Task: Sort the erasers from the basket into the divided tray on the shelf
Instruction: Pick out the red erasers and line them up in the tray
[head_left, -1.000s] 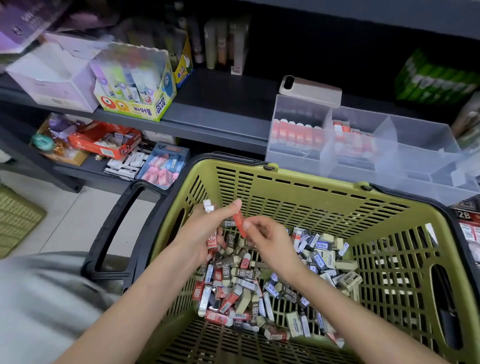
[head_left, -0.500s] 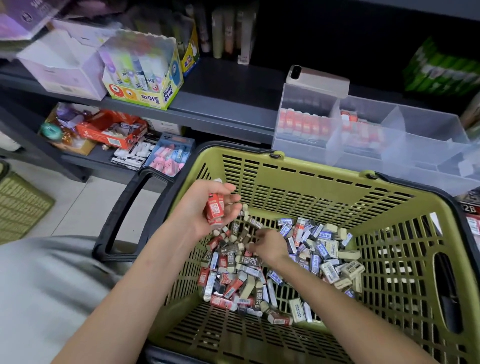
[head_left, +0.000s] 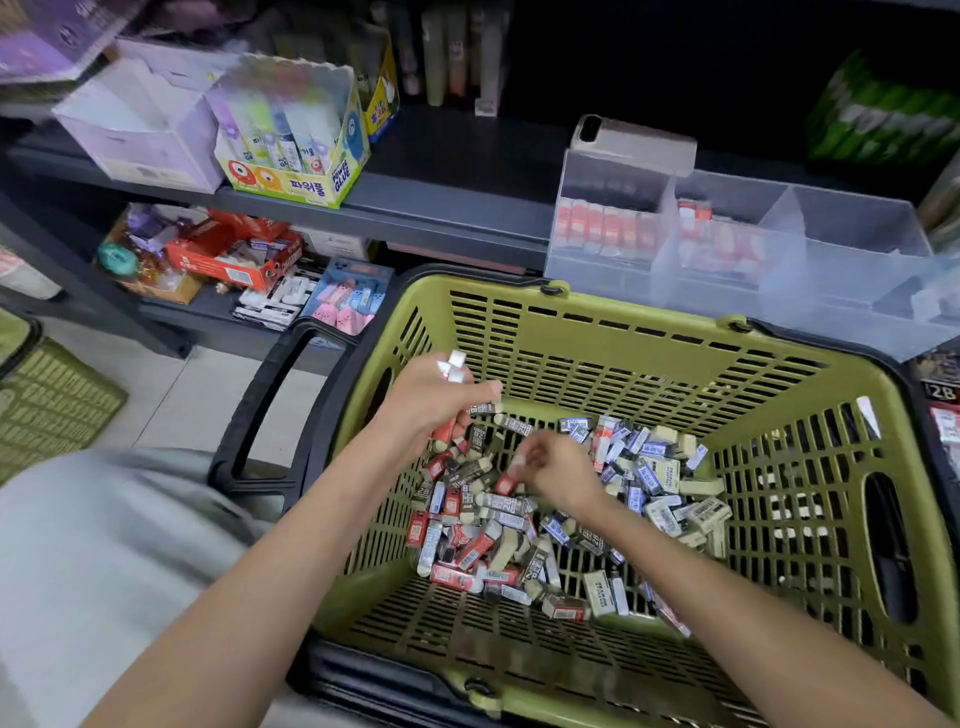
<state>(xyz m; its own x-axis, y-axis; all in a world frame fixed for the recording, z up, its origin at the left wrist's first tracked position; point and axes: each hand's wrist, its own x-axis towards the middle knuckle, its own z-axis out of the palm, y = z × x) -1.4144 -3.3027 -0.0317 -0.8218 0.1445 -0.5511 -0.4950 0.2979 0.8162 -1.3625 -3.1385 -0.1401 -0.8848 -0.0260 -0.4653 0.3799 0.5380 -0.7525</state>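
A: How far along?

B: Early, I'd say — most erasers (head_left: 561, 514) are in the green basket (head_left: 623, 343) yet, a mixed heap of red, blue, black & cream sleeves.

A: And the divided tray (head_left: 737, 244)?

B: On the shelf (head_left: 467, 202), just behind the basket. Left compartment has a neat red row, middle some red ones, right side looks near empty — blurry tho.

A: Hands?

B: Left hand (head_left: 431, 405) clenched on a small bunch, red one showing. Right hand (head_left: 556, 467) pinching a red eraser (head_left: 511, 480) off the pile.
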